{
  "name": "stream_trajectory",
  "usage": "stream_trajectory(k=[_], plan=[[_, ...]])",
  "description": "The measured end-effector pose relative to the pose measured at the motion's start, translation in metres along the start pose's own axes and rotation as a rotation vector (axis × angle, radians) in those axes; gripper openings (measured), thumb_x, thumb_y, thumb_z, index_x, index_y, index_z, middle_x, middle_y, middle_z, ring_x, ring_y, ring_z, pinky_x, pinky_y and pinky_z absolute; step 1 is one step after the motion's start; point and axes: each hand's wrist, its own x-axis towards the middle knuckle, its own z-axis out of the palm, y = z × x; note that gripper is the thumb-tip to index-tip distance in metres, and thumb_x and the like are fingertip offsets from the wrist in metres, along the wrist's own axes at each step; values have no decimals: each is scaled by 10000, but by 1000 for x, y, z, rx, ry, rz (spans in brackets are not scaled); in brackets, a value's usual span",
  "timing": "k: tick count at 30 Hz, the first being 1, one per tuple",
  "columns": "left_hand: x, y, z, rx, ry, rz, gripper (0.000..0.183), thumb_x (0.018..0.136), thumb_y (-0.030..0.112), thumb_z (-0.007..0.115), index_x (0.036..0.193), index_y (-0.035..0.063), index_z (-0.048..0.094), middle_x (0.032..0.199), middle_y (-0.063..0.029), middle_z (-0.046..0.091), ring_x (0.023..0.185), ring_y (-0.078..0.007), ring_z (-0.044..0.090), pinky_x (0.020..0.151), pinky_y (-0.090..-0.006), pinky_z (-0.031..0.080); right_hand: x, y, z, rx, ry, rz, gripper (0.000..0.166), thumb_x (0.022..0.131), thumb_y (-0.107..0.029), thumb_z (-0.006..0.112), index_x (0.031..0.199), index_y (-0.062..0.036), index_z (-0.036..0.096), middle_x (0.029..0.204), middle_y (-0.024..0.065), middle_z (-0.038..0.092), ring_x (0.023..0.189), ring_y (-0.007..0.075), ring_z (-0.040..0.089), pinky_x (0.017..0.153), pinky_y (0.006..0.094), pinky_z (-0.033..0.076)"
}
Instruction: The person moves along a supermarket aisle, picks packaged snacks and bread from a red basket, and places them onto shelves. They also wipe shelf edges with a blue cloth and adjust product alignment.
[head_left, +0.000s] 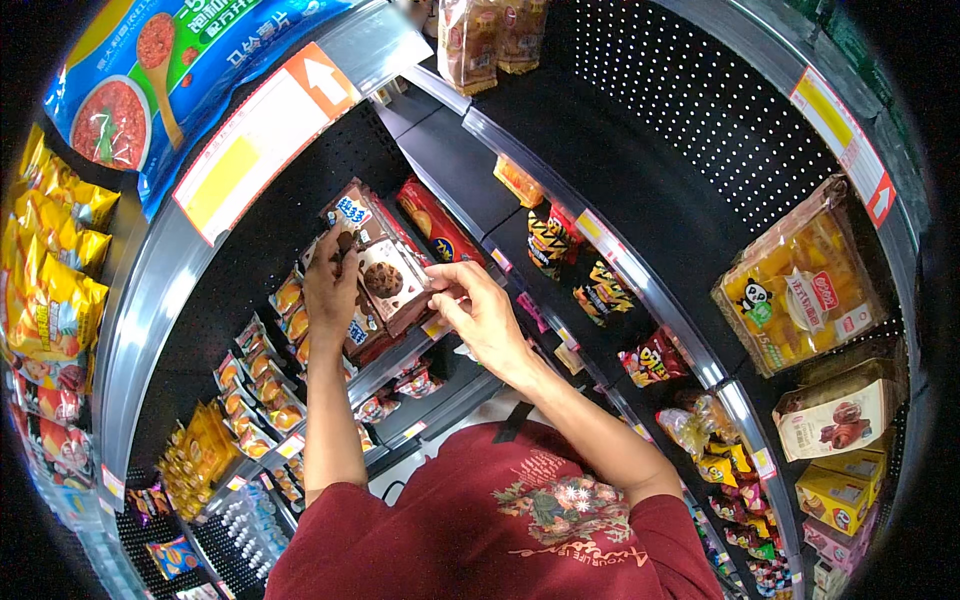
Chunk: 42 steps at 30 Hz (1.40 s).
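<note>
A brown and white box of chocolate-chip cookies (386, 279) lies among similar brown cookie packages (358, 214) on a shelf in front of me. My left hand (332, 285) grips the box's left side, its thumb towards the printed cookie; some of its fingers are in shadow. At the opposite edge, my right hand (474, 304) pinches the box's corner between thumb and fingertips. Just beyond the packages lies a red snack packet (439, 221).
The metal shelf edge (401, 341) runs below the boxes. Wrapped small cakes (259, 382) sit to the left. A large blue bag (217, 67) overhangs from the upper shelf. Bagged bread (806, 285) stands on the right shelf, beside a perforated back panel (697, 97).
</note>
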Motion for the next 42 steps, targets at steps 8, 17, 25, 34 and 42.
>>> stream_trajectory(k=[8,17,25,34,42], plan=[[-3,2,2,-7,21,-28,417,940,108,573,1340,-4,531,1215,-205,629,1080,-275,630,923,-354,491,0,7,-2,-38,21,-14,279,924,-5,571,1201,0,601,1074,83,587,949,143,635,750,277,571],[-9,15,-3,192,-9,64,429,939,161,588,1337,8,537,1231,-239,624,1142,-338,613,977,-391,467,-5,7,-4,-81,57,-29,294,915,-24,599,1208,-11,607,1082,83,592,948,147,633,738,276,562],[-8,19,1,154,6,81,446,938,184,602,1346,16,535,1236,-248,618,1138,-343,617,974,-397,473,2,15,-3,-51,58,24,291,904,-31,614,1193,-5,624,1077,96,642,859,154,664,726,278,555],[-3,7,4,53,2,0,430,926,173,627,1313,-3,564,1121,-211,669,1010,-293,660,883,-371,506,7,25,-3,-119,46,-13,272,920,-30,601,1188,2,635,1090,97,653,889,147,676,739,281,567],[-1,12,6,30,10,-30,412,927,168,623,1291,-20,579,1087,-201,674,966,-269,660,857,-360,510,11,30,-1,-17,97,-28,205,890,-49,613,1080,19,650,1001,164,665,961,291,655,871,373,506]])
